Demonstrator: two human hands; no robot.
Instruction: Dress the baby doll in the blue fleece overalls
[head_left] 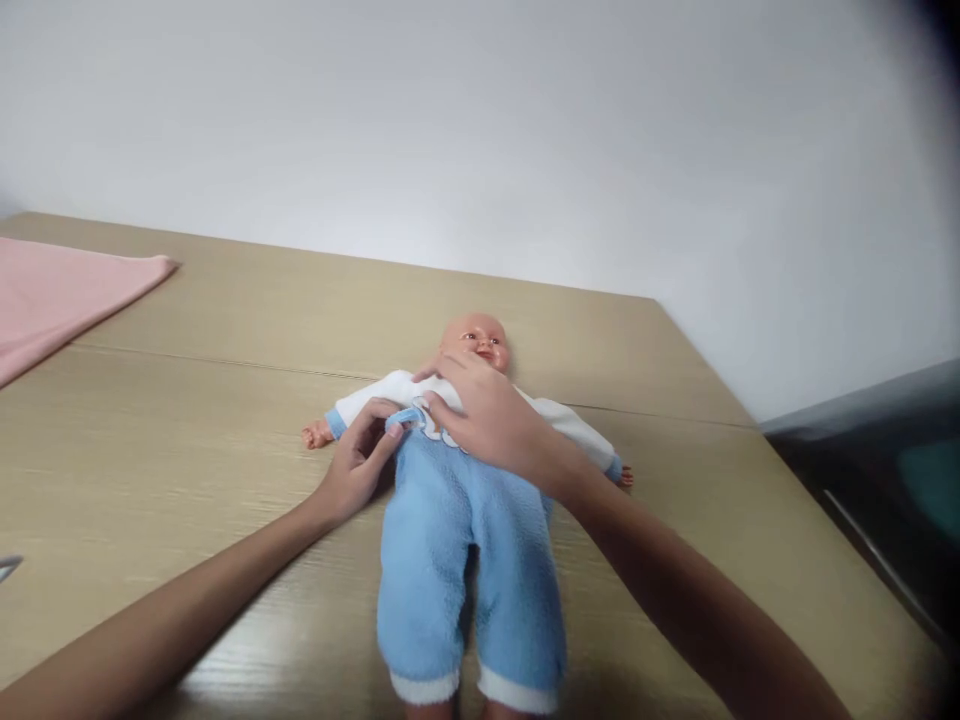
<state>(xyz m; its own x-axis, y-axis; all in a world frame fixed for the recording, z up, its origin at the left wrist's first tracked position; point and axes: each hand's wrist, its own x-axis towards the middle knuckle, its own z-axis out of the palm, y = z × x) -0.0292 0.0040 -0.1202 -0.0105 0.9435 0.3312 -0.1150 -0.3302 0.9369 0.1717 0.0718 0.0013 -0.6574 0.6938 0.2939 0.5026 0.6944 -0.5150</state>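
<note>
A baby doll (480,335) lies on its back on the wooden table, head away from me and arms spread to both sides. It wears a blue and white romper (431,540) with a white printed or sewn figure on the chest. My left hand (364,455) pinches the edge of the romper at the doll's side, where a blue fold stands up between thumb and fingers. My right hand (491,410) lies across the doll's upper chest, thumb and fingers apart, just below its chin. It covers part of the chest figure.
A pink cloth (67,295) lies on the table (247,310) at the far left. A small shiny object (9,567) shows at the left edge. Behind the table rises a pale wall (450,130). A dark object (885,480) stands beyond the table's right edge.
</note>
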